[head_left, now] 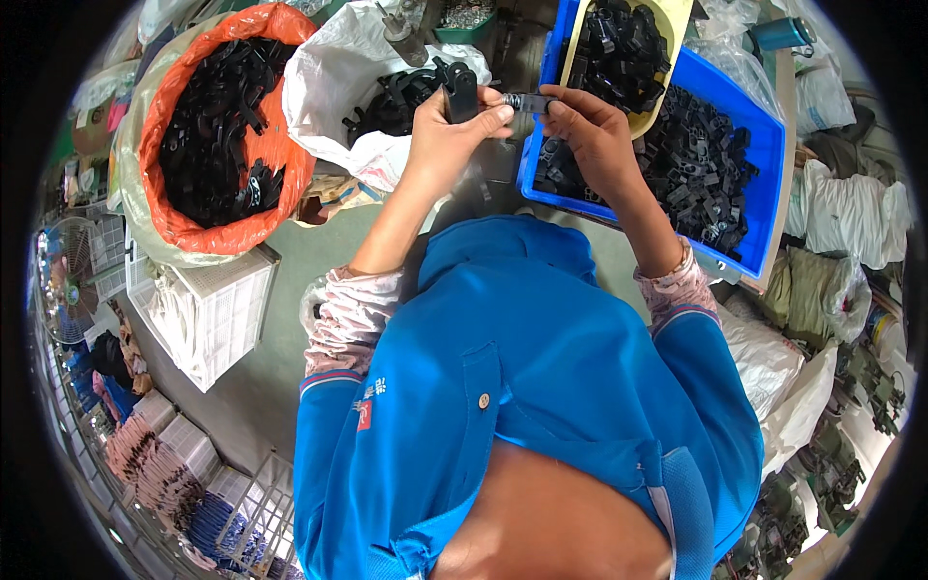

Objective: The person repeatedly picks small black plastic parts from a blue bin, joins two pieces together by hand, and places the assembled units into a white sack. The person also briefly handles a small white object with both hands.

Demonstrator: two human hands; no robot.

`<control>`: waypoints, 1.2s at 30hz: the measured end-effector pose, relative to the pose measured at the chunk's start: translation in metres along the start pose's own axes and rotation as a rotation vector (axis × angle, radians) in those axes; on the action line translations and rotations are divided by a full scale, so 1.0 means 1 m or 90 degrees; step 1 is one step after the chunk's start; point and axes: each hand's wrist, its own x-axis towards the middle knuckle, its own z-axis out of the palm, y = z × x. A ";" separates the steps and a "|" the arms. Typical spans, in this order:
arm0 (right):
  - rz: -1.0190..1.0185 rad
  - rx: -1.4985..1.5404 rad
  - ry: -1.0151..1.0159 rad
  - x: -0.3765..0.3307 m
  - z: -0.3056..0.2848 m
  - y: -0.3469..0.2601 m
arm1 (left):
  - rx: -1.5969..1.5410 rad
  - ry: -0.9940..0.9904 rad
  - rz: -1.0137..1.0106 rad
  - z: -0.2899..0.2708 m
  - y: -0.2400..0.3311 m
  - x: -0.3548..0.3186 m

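Observation:
Up at the work area, both my hands meet over a small metal piece point(525, 102), perhaps a spring or pin, that bridges the gap between them. My left hand point(443, 145) is closed, with a long black plastic part point(463, 94) with a rounded end upright in its fingers. Thumb and fingers of my right hand point(594, 140) pinch a small black part point(551, 104) at the metal piece's right end. Whether the pieces are joined cannot be made out. Behind my left hand, a white sack point(324, 92) holds loose curved black parts point(387, 101).
An orange-lined sack point(155, 184) of black parts stands left, above a white plastic crate point(232, 324). On the right, a blue bin point(773, 184) holds small black pieces; a cream tray point(677, 29) of black parts rests over it. A metal fixture point(406, 43) stands beyond my hands.

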 end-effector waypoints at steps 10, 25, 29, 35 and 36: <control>-0.011 0.062 0.008 0.011 -0.027 -0.024 | 0.023 -0.188 -0.178 -0.017 0.016 -0.010; -0.088 -0.184 -0.041 0.023 -0.031 -0.040 | 0.043 -0.240 -0.203 -0.001 0.004 -0.004; -0.090 -0.211 -0.085 0.026 -0.032 -0.044 | 0.048 -0.243 -0.201 0.003 0.004 -0.004; -0.072 -0.175 -0.089 0.028 -0.032 -0.038 | 0.029 -0.237 -0.198 0.006 0.003 -0.003; -0.071 -0.165 -0.091 0.028 -0.031 -0.036 | 0.022 -0.232 -0.200 0.009 0.005 -0.003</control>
